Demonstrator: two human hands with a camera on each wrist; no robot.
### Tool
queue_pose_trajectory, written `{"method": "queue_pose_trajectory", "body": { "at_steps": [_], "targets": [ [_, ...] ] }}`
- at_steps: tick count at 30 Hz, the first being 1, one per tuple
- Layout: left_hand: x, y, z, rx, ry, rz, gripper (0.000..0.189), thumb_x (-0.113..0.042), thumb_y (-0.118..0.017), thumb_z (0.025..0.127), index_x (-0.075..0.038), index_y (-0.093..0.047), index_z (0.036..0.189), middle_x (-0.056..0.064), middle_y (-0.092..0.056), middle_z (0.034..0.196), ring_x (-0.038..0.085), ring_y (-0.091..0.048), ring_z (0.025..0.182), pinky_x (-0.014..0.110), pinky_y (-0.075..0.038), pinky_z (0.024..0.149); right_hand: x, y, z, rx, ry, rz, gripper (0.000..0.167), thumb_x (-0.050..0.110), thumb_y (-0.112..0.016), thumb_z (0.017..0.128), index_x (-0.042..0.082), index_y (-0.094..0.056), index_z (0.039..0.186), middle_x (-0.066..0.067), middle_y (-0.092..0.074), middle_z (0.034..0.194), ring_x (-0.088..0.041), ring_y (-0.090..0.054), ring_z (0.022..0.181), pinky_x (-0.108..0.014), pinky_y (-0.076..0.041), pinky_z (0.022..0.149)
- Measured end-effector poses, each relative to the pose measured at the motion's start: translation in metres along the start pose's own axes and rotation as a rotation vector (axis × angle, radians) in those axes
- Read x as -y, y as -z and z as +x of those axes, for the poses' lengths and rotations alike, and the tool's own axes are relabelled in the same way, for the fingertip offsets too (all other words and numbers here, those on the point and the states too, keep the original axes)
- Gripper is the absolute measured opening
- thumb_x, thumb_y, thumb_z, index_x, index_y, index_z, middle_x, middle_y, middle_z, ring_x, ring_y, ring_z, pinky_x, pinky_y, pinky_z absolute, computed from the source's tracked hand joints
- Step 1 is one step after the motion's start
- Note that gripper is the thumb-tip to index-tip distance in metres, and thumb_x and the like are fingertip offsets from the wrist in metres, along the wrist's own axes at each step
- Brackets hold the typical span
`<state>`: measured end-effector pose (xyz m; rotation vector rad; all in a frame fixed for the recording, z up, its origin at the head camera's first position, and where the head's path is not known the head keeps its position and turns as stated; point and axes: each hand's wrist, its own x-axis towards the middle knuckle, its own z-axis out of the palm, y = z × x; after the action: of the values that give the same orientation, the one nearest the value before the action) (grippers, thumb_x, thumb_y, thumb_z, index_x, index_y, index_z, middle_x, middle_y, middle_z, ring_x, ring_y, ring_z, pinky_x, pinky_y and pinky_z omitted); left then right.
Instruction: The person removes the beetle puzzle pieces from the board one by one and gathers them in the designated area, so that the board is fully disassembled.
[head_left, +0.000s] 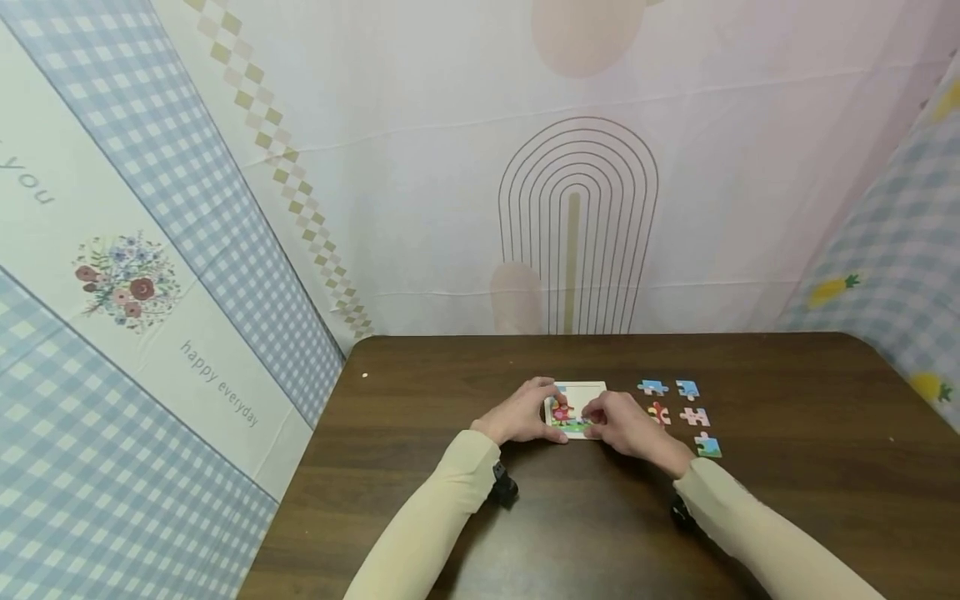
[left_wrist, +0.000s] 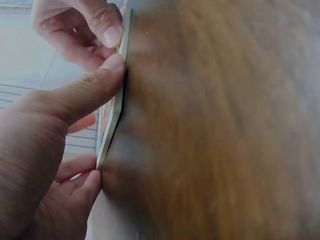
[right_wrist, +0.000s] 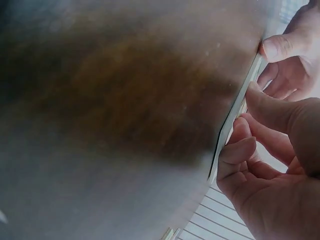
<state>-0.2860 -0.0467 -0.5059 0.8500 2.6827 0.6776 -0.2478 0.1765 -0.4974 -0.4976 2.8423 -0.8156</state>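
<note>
A small white-rimmed jigsaw puzzle tray (head_left: 588,384) lies on the table, with a red figure and green ground (head_left: 561,414) showing in its left and lower part. My left hand (head_left: 522,415) grips the tray's left side, its thumb at the near edge and fingers spread toward the far edge. Over the lower right part, my right hand (head_left: 630,427) pinches a small puzzle piece (head_left: 585,420), mostly hidden by the fingertips. In the right wrist view, the right thumb (right_wrist: 270,107) rests at the tray's near edge, with the other fingers curled over the tray.
Several loose puzzle pieces lie right of the tray, among them a blue one (head_left: 653,387), a red one (head_left: 658,413), a pink one (head_left: 695,417) and a blue-green one (head_left: 707,445). Behind the brown table (head_left: 420,375) hangs a patterned cloth (head_left: 435,208).
</note>
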Motion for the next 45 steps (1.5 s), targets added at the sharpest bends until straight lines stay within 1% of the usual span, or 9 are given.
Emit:
{"method": "queue_pose_trajectory", "body": {
  "at_steps": [6, 9, 10, 15, 22, 30, 33, 38, 45],
  "targets": [
    [0.005, 0.001, -0.002, 0.023, 0.012, -0.016, 0.052, -0.042, -0.090, 0.091, -0.023, -0.075, 0.137, 0.006, -0.037, 0.179, 0.026, -0.030, 0.169, 0.046, -0.034, 0.135, 0.002, -0.001, -0.001, -0.035, 0.022, -0.001, 0.016, 0.007, -0.085, 0.093, 0.001, -0.083, 0.108, -0.006, -0.072, 0.091, -0.014, -0.058, 0.080, -0.031, -0.049, 0.071],
    [0.004, 0.003, -0.003, 0.026, 0.019, -0.026, 0.054, -0.042, -0.090, 0.091, -0.022, -0.075, 0.138, 0.006, -0.036, 0.179, 0.027, -0.029, 0.170, 0.047, -0.032, 0.135, -0.001, -0.003, -0.001, -0.051, 0.048, 0.011, 0.014, 0.006, -0.085, 0.092, 0.001, -0.083, 0.105, -0.005, -0.072, 0.089, -0.014, -0.059, 0.078, -0.031, -0.051, 0.070],
    [0.004, 0.003, -0.004, 0.028, 0.023, -0.028, 0.054, -0.042, -0.090, 0.090, -0.022, -0.075, 0.139, 0.006, -0.036, 0.180, 0.027, -0.029, 0.170, 0.048, -0.032, 0.135, -0.010, -0.008, 0.003, -0.067, 0.081, 0.013, 0.013, 0.007, -0.085, 0.093, 0.000, -0.082, 0.104, -0.006, -0.071, 0.088, -0.014, -0.059, 0.078, -0.032, -0.050, 0.070],
    [0.004, 0.004, -0.003, 0.027, 0.025, -0.039, 0.055, -0.042, -0.091, 0.089, -0.021, -0.075, 0.137, 0.007, -0.036, 0.179, 0.027, -0.028, 0.170, 0.048, -0.032, 0.135, -0.018, -0.012, 0.006, -0.062, 0.123, 0.028, 0.015, 0.008, -0.083, 0.095, 0.002, -0.073, 0.102, -0.008, -0.066, 0.091, -0.017, -0.057, 0.080, -0.033, -0.049, 0.072],
    [0.005, 0.004, -0.002, 0.029, 0.027, -0.043, 0.053, -0.042, -0.091, 0.090, -0.021, -0.075, 0.135, 0.007, -0.035, 0.179, 0.027, -0.028, 0.170, 0.049, -0.032, 0.135, 0.001, -0.003, -0.001, -0.028, 0.035, 0.041, 0.017, 0.005, -0.084, 0.092, 0.004, -0.069, 0.102, -0.007, -0.067, 0.093, -0.017, -0.060, 0.084, -0.034, -0.051, 0.075],
    [0.007, 0.003, -0.001, 0.022, 0.027, -0.043, 0.053, -0.043, -0.092, 0.088, -0.021, -0.076, 0.134, 0.006, -0.036, 0.179, 0.027, -0.029, 0.169, 0.048, -0.032, 0.135, 0.005, -0.001, -0.001, -0.027, 0.001, 0.051, 0.021, 0.002, -0.085, 0.091, 0.000, -0.073, 0.107, -0.007, -0.069, 0.093, -0.014, -0.059, 0.083, -0.028, -0.049, 0.073],
    [0.008, 0.002, -0.001, 0.022, 0.034, -0.043, 0.047, -0.044, -0.087, 0.093, -0.023, -0.076, 0.134, 0.004, -0.036, 0.179, 0.027, -0.029, 0.169, 0.049, -0.032, 0.135, 0.003, -0.001, 0.000, -0.019, -0.003, 0.052, 0.021, 0.002, -0.086, 0.090, 0.000, -0.075, 0.109, -0.006, -0.070, 0.093, -0.015, -0.059, 0.082, -0.028, -0.050, 0.073],
    [0.009, 0.002, -0.002, 0.013, 0.026, -0.022, 0.029, -0.035, -0.072, 0.106, -0.025, -0.078, 0.133, 0.002, -0.038, 0.178, 0.024, -0.030, 0.169, 0.047, -0.033, 0.135, 0.001, -0.001, 0.001, -0.021, 0.019, 0.045, 0.022, 0.003, -0.086, 0.090, -0.001, -0.076, 0.109, -0.007, -0.071, 0.093, -0.014, -0.059, 0.081, -0.026, -0.051, 0.071],
    [0.008, 0.004, -0.004, 0.009, 0.009, -0.015, 0.028, -0.029, -0.069, 0.108, -0.024, -0.078, 0.134, 0.003, -0.038, 0.179, 0.026, -0.031, 0.169, 0.047, -0.034, 0.134, -0.001, -0.001, 0.001, -0.043, 0.071, 0.002, 0.021, 0.003, -0.085, 0.088, -0.002, -0.077, 0.107, -0.007, -0.072, 0.092, -0.014, -0.058, 0.079, -0.026, -0.051, 0.069]
  ]
}}
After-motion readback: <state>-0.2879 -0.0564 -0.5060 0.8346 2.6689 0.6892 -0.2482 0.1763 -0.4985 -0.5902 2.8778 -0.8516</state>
